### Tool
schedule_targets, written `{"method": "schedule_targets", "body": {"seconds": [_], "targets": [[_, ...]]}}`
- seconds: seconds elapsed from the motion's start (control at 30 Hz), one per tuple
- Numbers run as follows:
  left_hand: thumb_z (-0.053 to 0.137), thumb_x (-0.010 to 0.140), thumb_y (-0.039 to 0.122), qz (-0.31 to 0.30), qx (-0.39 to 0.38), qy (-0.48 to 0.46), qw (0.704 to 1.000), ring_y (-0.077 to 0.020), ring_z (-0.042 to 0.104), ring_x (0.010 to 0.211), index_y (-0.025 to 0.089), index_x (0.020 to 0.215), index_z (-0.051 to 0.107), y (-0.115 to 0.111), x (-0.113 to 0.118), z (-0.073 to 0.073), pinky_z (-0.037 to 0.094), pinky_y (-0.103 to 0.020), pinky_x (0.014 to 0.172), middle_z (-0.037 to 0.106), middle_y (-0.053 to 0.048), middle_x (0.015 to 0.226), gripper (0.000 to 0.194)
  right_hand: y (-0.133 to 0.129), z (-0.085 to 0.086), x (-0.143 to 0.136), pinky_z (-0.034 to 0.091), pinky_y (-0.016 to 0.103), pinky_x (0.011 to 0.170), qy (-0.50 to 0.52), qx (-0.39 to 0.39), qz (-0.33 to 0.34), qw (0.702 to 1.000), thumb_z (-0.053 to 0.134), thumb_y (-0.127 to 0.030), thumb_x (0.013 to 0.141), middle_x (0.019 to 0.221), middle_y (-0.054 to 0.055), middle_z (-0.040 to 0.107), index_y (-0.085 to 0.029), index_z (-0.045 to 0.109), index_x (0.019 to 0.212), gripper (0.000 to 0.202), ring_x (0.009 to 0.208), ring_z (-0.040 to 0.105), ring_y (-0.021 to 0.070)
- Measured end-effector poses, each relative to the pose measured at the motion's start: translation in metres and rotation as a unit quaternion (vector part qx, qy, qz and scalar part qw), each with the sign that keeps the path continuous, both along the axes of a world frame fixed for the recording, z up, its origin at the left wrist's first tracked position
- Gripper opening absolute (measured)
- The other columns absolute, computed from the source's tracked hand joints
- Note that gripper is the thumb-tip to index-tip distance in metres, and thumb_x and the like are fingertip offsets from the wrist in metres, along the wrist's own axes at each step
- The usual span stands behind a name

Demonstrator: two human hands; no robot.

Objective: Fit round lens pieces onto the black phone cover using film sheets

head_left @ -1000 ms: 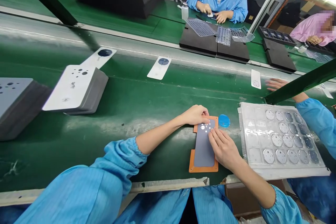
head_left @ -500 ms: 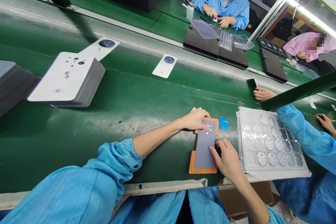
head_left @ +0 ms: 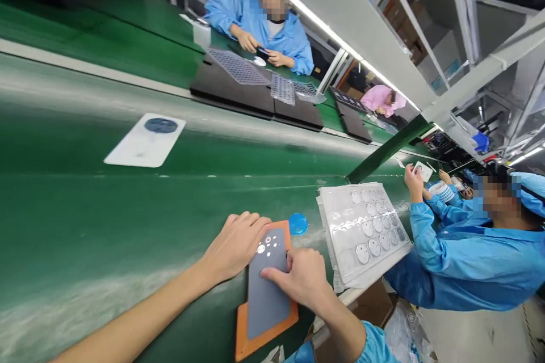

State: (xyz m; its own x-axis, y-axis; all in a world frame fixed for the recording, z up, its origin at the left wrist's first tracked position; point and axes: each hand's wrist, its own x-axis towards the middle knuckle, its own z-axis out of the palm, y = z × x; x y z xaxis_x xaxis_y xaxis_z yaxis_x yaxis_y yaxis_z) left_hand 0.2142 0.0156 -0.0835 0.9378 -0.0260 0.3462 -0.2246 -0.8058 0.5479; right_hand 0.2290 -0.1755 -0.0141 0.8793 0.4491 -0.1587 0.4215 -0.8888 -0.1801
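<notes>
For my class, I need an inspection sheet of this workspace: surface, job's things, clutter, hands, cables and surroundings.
Surface: green bench, pale scuffed patches.
Job's things: grey panel, pale spots near its far end, lying on an orange fixture.
Clutter: blue disc by the fixture's far right corner; tray of round pieces to the right; white panel with a dark round patch, farther off at left.
Hands: left hand over the fixture's far left side; right hand at the grey panel's right edge, thumb over it.
Cables: nothing seen near the hands.
Surroundings: co-workers in blue opposite and at right; one in pink beyond.
</notes>
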Motion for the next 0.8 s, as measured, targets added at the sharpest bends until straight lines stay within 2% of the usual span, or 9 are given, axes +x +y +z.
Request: {"method": "schedule_targets", "body": {"seconds": [0.13, 0.27, 0.33, 0.37, 0.43, 0.5, 0.6, 0.7, 0.8], "targets": [[0.024, 0.102, 0.035, -0.002, -0.011, 0.000, 1.000, -0.0244, 0.057, 0.084, 0.022, 0.101, 0.068, 0.001, -0.001, -0.002, 0.039, -0.039, 0.077, 0.068, -0.007, 0.093, 0.046, -0.005, 0.000, 0.000, 0.029, 0.023, 0.053, 0.089, 0.141, -0.028, 0.986, 0.078, -0.052, 0.072, 0.058, -0.003, 0.057, -0.020, 0.044, 0.057, 0.050, 0.059, 0.055, 0.0130], [0.026, 0.101, 0.046, 0.021, -0.103, 0.028, 0.994, -0.0251, 0.060, 0.097, 0.025, 0.109, 0.065, 0.006, 0.000, 0.001, 0.044, -0.041, 0.086, 0.070, -0.006, 0.105, 0.045, -0.010, -0.004, 0.005, 0.031, 0.020, 0.046, 0.332, 0.284, -0.039, 0.899, 0.072, -0.044, 0.079, 0.053, -0.006, 0.053, -0.021, 0.046, 0.065, 0.037, 0.048, 0.050, 0.0096], [0.029, 0.099, 0.052, 0.066, -0.180, 0.016, 0.981, -0.0255, 0.060, 0.105, 0.024, 0.117, 0.062, 0.016, 0.006, -0.001, 0.045, -0.041, 0.093, 0.068, -0.006, 0.112, 0.046, -0.009, 0.002, 0.014, 0.029, 0.019, 0.042, 0.379, 0.308, -0.059, 0.871, 0.066, -0.043, 0.082, 0.049, -0.007, 0.050, -0.021, 0.047, 0.068, 0.032, 0.041, 0.045, 0.0087], [0.030, 0.098, 0.054, 0.097, -0.213, 0.004, 0.972, -0.0260, 0.060, 0.108, 0.023, 0.119, 0.060, 0.023, 0.011, -0.003, 0.046, -0.041, 0.095, 0.067, -0.007, 0.114, 0.048, -0.007, 0.009, 0.022, 0.029, 0.019, 0.042, 0.363, 0.321, -0.058, 0.873, 0.065, -0.042, 0.083, 0.050, -0.007, 0.049, -0.021, 0.048, 0.068, 0.031, 0.041, 0.043, 0.0083], [0.034, 0.095, 0.058, 0.167, -0.251, -0.023, 0.953, -0.0277, 0.060, 0.110, 0.021, 0.119, 0.059, 0.038, 0.020, -0.006, 0.046, -0.043, 0.099, 0.066, -0.009, 0.116, 0.051, -0.003, 0.032, 0.043, 0.032, 0.019, 0.046, 0.260, 0.340, -0.018, 0.904, 0.062, -0.039, 0.085, 0.055, -0.006, 0.052, -0.020, 0.051, 0.069, 0.027, 0.047, 0.045, 0.0082], [0.038, 0.092, 0.058, 0.224, -0.262, -0.044, 0.938, -0.0292, 0.060, 0.108, 0.019, 0.117, 0.059, 0.050, 0.027, -0.007, 0.046, -0.046, 0.099, 0.066, -0.011, 0.114, 0.051, 0.006, 0.060, 0.072, 0.035, 0.020, 0.053, 0.087, 0.326, 0.056, 0.940, 0.059, -0.034, 0.089, 0.062, -0.003, 0.056, -0.019, 0.056, 0.071, 0.023, 0.056, 0.051, 0.0098], [0.042, 0.090, 0.054, 0.251, -0.292, -0.074, 0.920, -0.0271, 0.063, 0.101, 0.016, 0.116, 0.057, 0.058, 0.029, -0.009, 0.051, -0.044, 0.093, 0.065, -0.012, 0.108, 0.049, 0.030, 0.090, 0.122, 0.037, 0.024, 0.063, -0.208, 0.238, 0.156, 0.936, 0.050, -0.031, 0.096, 0.071, 0.001, 0.061, -0.020, 0.060, 0.075, 0.026, 0.068, 0.056, 0.0140], [0.044, 0.091, 0.049, 0.252, -0.271, -0.096, 0.924, -0.0251, 0.063, 0.102, 0.018, 0.118, 0.055, 0.062, 0.025, -0.013, 0.053, -0.041, 0.090, 0.063, -0.010, 0.108, 0.043, 0.063, 0.084, 0.152, 0.037, 0.028, 0.068, -0.368, 0.141, 0.232, 0.889, 0.050, -0.027, 0.098, 0.083, 0.007, 0.065, -0.019, 0.063, 0.086, 0.020, 0.080, 0.058, 0.0196], [0.043, 0.094, 0.042, 0.289, -0.173, -0.078, 0.938, -0.0242, 0.058, 0.115, 0.019, 0.125, 0.050, 0.078, 0.018, -0.009, 0.049, -0.040, 0.099, 0.059, -0.011, 0.120, 0.039, 0.075, 0.046, 0.142, 0.041, 0.032, 0.073, -0.384, 0.088, 0.288, 0.873, 0.062, -0.026, 0.092, 0.095, 0.010, 0.067, -0.018, 0.062, 0.104, 0.015, 0.087, 0.059, 0.0233]]}}
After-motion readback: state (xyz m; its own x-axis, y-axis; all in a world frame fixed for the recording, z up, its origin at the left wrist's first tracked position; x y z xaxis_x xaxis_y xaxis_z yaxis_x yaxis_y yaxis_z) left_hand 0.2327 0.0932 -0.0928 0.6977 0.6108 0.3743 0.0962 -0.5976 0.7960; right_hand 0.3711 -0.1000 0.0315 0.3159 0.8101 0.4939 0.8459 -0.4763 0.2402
